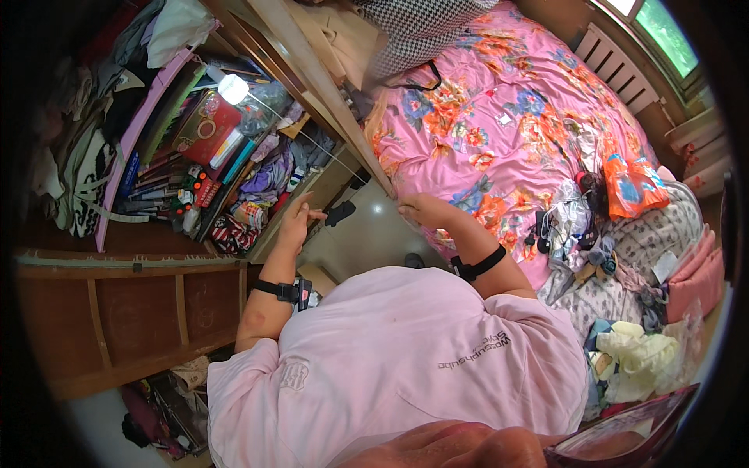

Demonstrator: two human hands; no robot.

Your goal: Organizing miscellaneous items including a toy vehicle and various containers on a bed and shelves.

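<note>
My left hand (299,219) is held up with its fingers apart and nothing in it. It is beside the front edge of an open wooden wardrobe (281,225). Close by inside are a patterned cup-like container (251,214) and red, white and black striped cloth (231,234). My right hand (422,210) has bent fingers, close to the end of the wooden door (374,161) and the bed's edge. Whether it touches the door is unclear, and its palm side is hidden. Books and a red box (209,126) fill the shelf, with a lit white lamp (233,89) above.
A pink floral bedspread (456,140) covers the bed on the right. On it lie a houndstooth bag (421,35), an orange plastic package (635,187) and tangled cloth. Clothes hang at the far left. A dark item (339,213) lies on the floor (374,234).
</note>
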